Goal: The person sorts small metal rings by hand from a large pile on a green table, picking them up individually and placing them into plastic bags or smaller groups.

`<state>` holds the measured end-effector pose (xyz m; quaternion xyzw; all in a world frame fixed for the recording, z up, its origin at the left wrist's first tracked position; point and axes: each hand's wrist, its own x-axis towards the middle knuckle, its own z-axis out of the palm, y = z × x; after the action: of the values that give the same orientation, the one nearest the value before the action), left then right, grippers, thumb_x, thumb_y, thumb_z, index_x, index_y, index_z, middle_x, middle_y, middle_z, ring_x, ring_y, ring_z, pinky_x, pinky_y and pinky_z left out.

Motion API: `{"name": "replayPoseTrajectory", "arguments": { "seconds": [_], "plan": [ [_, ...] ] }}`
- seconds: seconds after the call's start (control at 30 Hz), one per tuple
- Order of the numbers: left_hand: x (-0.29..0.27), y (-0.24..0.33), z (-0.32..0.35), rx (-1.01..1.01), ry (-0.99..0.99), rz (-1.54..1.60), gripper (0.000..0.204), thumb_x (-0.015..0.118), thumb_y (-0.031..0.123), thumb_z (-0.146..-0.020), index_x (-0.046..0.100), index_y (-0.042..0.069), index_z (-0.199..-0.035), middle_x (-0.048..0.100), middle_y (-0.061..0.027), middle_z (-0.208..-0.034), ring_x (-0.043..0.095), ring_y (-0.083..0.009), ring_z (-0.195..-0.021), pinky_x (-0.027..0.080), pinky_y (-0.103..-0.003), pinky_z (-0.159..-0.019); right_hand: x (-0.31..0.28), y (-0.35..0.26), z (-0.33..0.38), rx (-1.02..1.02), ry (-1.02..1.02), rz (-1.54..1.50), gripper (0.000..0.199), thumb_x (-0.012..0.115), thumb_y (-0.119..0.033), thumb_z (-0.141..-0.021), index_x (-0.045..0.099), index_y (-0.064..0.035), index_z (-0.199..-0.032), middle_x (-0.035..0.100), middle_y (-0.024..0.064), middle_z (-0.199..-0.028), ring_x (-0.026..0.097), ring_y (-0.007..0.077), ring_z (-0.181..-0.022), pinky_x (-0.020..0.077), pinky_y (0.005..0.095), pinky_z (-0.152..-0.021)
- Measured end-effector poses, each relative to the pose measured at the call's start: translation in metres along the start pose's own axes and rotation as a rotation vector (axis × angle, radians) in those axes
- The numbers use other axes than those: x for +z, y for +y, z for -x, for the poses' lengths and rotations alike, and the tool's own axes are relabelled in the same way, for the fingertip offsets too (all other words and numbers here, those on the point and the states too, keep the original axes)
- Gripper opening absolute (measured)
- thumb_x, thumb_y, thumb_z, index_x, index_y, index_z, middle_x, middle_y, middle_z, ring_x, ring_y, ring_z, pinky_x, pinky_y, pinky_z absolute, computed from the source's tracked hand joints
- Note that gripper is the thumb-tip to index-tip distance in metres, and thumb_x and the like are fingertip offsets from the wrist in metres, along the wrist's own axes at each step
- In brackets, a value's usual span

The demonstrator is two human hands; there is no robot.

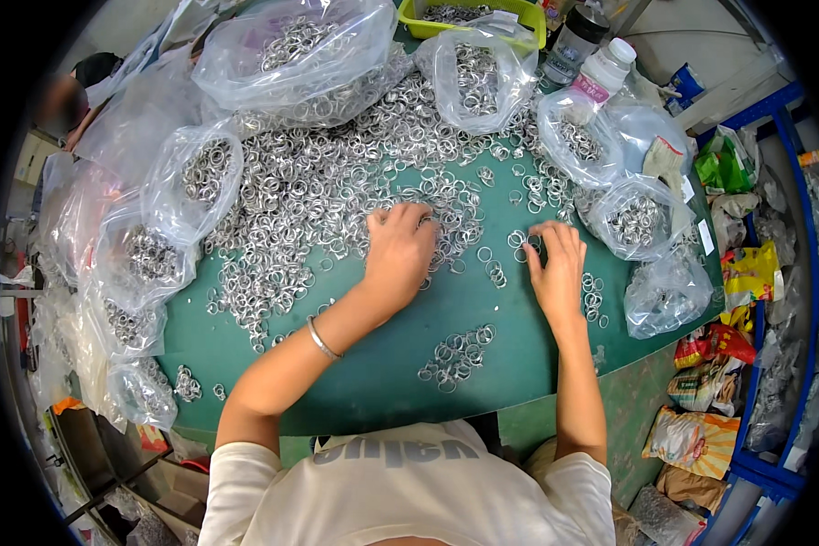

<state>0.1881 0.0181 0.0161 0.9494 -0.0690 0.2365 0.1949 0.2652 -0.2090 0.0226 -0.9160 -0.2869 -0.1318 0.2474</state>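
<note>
Rings (287,196) lie under the curled left hand (399,248), grip hidden; right hand (557,269) arches, thumb apart

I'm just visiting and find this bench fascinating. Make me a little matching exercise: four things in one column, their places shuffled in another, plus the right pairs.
Things:
1. left hand
2. right hand
3. silver-coloured bracelet
4. yellow-green tray

Places:
A. at the far edge of the green table
B. beside a few loose rings, right of the main heap
C. at the near side of the main heap of rings
D. around the left forearm

Pairs: 1-C, 2-B, 3-D, 4-A
</note>
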Motion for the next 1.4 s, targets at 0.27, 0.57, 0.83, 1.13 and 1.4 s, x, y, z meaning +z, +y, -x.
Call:
{"name": "replayPoseTrajectory", "arguments": {
  "seconds": [0.27,0.57,0.83,1.13,1.4],
  "plan": [
    [-0.002,0.009,0.006,-0.065,0.003,0.022,0.027,0.062,-0.001,-0.076,0.062,0.006,-0.103,0.055,-0.0068,-0.109,0.051,-0.0247,-0.101,0.033,-0.041,-0.085,0.001,-0.002,0.0,-0.007,0.024,0.015,0.011,0.066,-0.002,-0.076,0.063,-0.0029,-0.086,0.059,0.0063,-0.094,0.051,0.0258,-0.09,0.0369,0.0379,-0.078],
    [-0.007,0.016,0.011,-0.047,-0.003,0.055,0.025,0.064,0.001,-0.077,0.062,0.007,-0.102,0.055,-0.0067,-0.108,0.051,-0.0247,-0.101,0.033,-0.041,-0.084,-0.007,-0.011,0.009,-0.01,-0.063,0.017,0.013,0.066,-0.003,-0.076,0.063,-0.0042,-0.088,0.057,0.0077,-0.098,0.05,0.0268,-0.091,0.0364,0.0381,-0.077],
    [-0.005,0.031,0.016,-0.016,-0.044,0.125,0.024,0.064,0.003,-0.078,0.062,0.007,-0.102,0.055,-0.0068,-0.109,0.052,-0.0245,-0.102,0.034,-0.042,-0.084,-0.011,-0.015,0.014,0.01,-0.042,-0.001,0.013,0.069,-0.006,-0.074,0.063,-0.0035,-0.085,0.057,0.0076,-0.098,0.05,0.027,-0.091,0.0369,0.038,-0.076],
    [0.009,0.041,0.006,0.044,-0.08,0.133,0.024,0.065,0.005,-0.078,0.062,0.007,-0.102,0.055,-0.0068,-0.108,0.051,-0.024,-0.101,0.033,-0.042,-0.084,-0.025,-0.005,0.028,0.077,0.013,-0.155,0.012,0.07,-0.004,-0.073,0.062,-0.0028,-0.082,0.057,0.0089,-0.092,0.052,0.0286,-0.087,0.0396,0.0374,-0.077],
    [0.065,0.057,-0.04,0.145,-0.112,0.147,0.021,0.06,0.002,-0.07,0.062,0.004,-0.091,0.053,-0.0092,-0.092,0.048,-0.0242,-0.093,0.033,-0.04,-0.08,-0.015,-0.013,0.036,0.072,-0.059,0.089,0.013,0.069,-0.006,-0.075,0.061,-0.0002,-0.085,0.056,0.01,-0.096,0.051,0.0282,-0.088,0.0382,0.0382,-0.073]
  ]
}}
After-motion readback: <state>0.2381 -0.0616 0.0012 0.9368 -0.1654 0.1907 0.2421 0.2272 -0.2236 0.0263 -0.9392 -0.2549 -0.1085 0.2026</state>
